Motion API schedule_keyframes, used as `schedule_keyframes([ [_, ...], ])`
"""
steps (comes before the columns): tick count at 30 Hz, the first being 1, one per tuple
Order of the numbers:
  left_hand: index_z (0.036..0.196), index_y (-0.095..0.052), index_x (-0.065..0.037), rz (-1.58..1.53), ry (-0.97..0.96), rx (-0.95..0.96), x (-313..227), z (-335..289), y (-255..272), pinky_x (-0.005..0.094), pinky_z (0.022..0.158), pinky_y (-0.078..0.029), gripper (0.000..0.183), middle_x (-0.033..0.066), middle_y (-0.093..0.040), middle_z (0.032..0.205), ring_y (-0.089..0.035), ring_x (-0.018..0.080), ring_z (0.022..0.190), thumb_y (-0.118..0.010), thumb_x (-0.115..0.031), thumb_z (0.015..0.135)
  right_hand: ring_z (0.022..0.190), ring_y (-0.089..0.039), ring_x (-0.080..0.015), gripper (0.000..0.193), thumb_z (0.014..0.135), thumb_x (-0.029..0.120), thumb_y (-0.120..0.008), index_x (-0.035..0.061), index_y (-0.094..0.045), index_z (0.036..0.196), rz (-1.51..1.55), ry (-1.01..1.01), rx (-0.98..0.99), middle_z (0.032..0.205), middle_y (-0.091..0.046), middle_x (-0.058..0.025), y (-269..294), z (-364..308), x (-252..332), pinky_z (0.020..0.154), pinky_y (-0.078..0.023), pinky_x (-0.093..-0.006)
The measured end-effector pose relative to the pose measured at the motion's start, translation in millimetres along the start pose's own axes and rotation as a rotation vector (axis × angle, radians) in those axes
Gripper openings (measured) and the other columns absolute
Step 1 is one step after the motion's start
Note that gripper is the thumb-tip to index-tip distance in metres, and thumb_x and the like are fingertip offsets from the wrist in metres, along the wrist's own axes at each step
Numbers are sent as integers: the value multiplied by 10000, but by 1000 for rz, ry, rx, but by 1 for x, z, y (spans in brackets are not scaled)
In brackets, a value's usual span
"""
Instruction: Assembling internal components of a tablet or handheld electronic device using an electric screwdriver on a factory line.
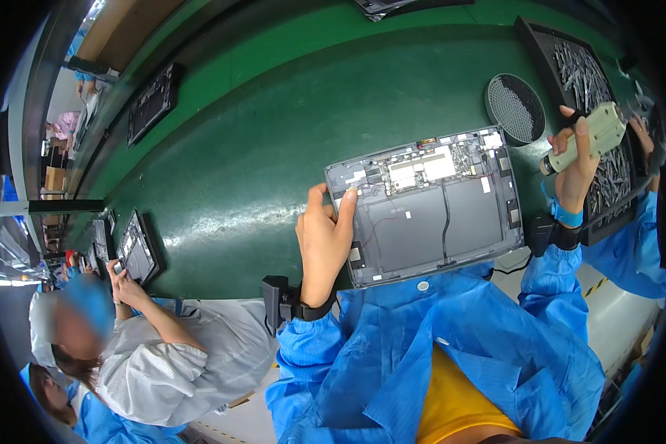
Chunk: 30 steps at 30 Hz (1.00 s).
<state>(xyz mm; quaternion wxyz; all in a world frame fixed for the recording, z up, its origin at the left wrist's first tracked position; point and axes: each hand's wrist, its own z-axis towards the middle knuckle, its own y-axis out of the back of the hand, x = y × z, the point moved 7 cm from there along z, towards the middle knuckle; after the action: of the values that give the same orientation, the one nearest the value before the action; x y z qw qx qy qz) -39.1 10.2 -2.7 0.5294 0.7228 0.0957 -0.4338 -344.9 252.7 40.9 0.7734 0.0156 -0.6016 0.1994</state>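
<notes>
An opened tablet (pixel 422 222) lies at the table's near edge, its circuit board (pixel 422 172) and dark inner casing facing up. My left hand (pixel 325 240) grips the left side of that tablet, thumb on top and fingers around the rim. To the right of the tablet, my right hand (pixel 576 166) is wrapped around a pale electric screwdriver (pixel 598 135). The screwdriver's tip end points down and left, apart from the tablet. Just beyond my right hand sits a round dish (pixel 514 109) with a perforated, grid-like surface.
A black tray (pixel 581 111) full of slim silver metal parts stands at the far right. Another opened device (pixel 152 105) lies at the back left. On the left, a co-worker's hands (pixel 128 287) hold a similar device (pixel 138 248). A person's blue sleeve (pixel 633 248) shows at the right.
</notes>
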Motion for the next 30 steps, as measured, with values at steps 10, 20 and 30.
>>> schedule_keyframes([
  [10,997,-547,84,-109,-47,30,11,13,3,280,440,-323,366,74,-528,515,-461,97,468,-544,-273,920,773,-598,-109,303,850,174,-649,-23,-588,1073,-296,-87,179,885,-658,-75,4,-5,-7,705,-469,-237],
  [20,1205,-422,110,51,-3,123,1,-7,1,198,529,-428,527,95,-633,803,-557,79,648,-672,-168,835,1042,-561,-189,498,818,100,-656,-18,-458,1259,-305,-90,196,1128,-578,-113,33,-37,-7,909,-452,-339],
  [30,1273,-371,108,91,12,175,-10,-18,3,241,503,-438,753,118,-610,827,-540,106,572,-773,-205,718,925,-575,-137,327,813,65,-658,-1,-546,1113,-399,-218,78,1010,-595,-78,50,-58,-16,781,-503,-271],
])
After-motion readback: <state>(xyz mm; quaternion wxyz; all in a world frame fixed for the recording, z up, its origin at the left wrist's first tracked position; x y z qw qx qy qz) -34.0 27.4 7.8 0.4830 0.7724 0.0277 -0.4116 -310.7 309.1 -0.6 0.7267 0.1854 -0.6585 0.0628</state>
